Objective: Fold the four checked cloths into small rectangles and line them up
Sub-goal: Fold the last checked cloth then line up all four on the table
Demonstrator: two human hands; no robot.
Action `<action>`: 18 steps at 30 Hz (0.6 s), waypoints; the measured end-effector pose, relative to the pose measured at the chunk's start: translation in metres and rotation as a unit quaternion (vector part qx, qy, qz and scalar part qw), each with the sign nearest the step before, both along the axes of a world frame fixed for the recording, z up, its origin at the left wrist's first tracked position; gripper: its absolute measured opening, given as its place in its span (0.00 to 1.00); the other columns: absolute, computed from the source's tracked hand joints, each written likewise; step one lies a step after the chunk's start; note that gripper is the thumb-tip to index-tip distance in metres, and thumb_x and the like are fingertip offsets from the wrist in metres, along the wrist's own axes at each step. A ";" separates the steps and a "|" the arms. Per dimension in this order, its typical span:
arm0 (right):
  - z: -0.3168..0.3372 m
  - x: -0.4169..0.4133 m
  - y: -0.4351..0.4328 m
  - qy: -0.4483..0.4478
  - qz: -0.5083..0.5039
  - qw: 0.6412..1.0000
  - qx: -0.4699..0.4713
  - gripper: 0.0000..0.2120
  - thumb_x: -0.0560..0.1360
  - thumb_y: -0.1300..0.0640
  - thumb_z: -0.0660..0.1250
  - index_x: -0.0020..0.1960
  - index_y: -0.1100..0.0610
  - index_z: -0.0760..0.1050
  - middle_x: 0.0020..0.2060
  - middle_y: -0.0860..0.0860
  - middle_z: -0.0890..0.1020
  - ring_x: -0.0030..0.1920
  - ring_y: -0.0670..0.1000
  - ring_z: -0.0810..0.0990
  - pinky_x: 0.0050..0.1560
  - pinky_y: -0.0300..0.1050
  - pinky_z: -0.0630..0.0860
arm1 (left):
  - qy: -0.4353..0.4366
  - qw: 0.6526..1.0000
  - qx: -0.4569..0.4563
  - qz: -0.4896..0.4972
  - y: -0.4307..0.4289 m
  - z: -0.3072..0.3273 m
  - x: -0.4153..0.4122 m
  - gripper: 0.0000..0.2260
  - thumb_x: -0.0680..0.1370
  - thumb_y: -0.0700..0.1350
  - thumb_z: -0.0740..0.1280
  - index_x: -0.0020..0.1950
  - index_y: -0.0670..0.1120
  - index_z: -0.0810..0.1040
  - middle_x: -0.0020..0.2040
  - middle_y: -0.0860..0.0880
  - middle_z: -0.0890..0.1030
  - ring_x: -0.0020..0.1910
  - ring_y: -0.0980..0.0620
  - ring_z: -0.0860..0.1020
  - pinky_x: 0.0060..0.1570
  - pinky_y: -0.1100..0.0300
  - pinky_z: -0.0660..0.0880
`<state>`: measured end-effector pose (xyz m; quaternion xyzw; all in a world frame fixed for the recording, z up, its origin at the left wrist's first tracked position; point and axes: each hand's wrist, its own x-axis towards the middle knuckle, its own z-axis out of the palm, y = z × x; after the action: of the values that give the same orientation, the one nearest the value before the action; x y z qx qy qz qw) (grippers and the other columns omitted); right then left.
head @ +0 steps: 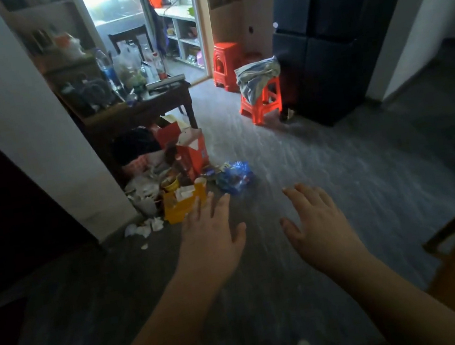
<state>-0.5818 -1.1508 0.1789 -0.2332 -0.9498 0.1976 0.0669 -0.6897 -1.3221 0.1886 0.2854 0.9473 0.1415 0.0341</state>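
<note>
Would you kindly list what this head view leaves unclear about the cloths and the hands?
- Bluish-grey crumpled cloth on the near orange plastic stool: motion blur hides any check pattern and how many pieces are there.
- Folded cloths: none visible.
- Open left hand and open right hand: palms face away, though no grip shows.

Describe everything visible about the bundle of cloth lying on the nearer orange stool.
The crumpled blue-grey and pale cloth bundle is a soft, rumpled heap, unfolded, with lighter and darker patches; any checked pattern is too blurred to confirm. It lies on the seat of the nearer orange plastic stool and hangs down over the stool's front, hiding part of the legs. Its right edge sits close against the dark tall cabinet; contact cannot be told. Nothing else touches it, and neither hand is near it.
</note>
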 end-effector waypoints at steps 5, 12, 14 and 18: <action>-0.004 -0.059 0.067 0.026 -0.025 0.999 -0.006 0.32 0.82 0.43 0.61 0.82 0.47 0.56 0.81 0.49 0.59 0.81 0.52 0.53 0.79 0.49 0.52 | 0.033 0.999 -0.008 -0.040 0.072 0.000 -0.068 0.31 0.83 0.61 0.57 0.82 0.55 0.50 0.83 0.50 0.52 0.82 0.47 0.47 0.80 0.46 0.47; -0.001 -0.154 0.208 0.059 -0.039 0.997 -0.024 0.31 0.82 0.42 0.60 0.82 0.47 0.55 0.82 0.49 0.58 0.82 0.52 0.52 0.80 0.49 0.52 | 0.057 0.996 -0.032 -0.053 0.208 0.010 -0.172 0.28 0.84 0.60 0.55 0.82 0.55 0.52 0.84 0.50 0.53 0.82 0.47 0.48 0.79 0.46 0.44; 0.001 -0.175 0.249 0.058 -0.043 0.997 -0.027 0.31 0.82 0.42 0.61 0.82 0.47 0.56 0.81 0.49 0.59 0.81 0.52 0.53 0.79 0.49 0.54 | 0.047 0.997 -0.031 -0.058 0.248 0.013 -0.197 0.29 0.84 0.61 0.55 0.82 0.55 0.52 0.84 0.50 0.52 0.83 0.47 0.47 0.80 0.46 0.45; 0.001 -0.209 0.323 0.048 -0.062 0.997 -0.019 0.32 0.81 0.42 0.61 0.82 0.49 0.57 0.80 0.51 0.62 0.80 0.54 0.56 0.80 0.53 0.57 | 0.025 0.996 -0.012 -0.082 0.332 0.014 -0.234 0.29 0.83 0.60 0.57 0.82 0.56 0.52 0.84 0.50 0.51 0.83 0.47 0.47 0.80 0.45 0.47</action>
<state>-0.7905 -0.8274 0.1797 -0.2834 -0.9251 0.2222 0.1202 -0.9238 -0.9906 0.2027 0.3649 0.9230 0.1196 0.0251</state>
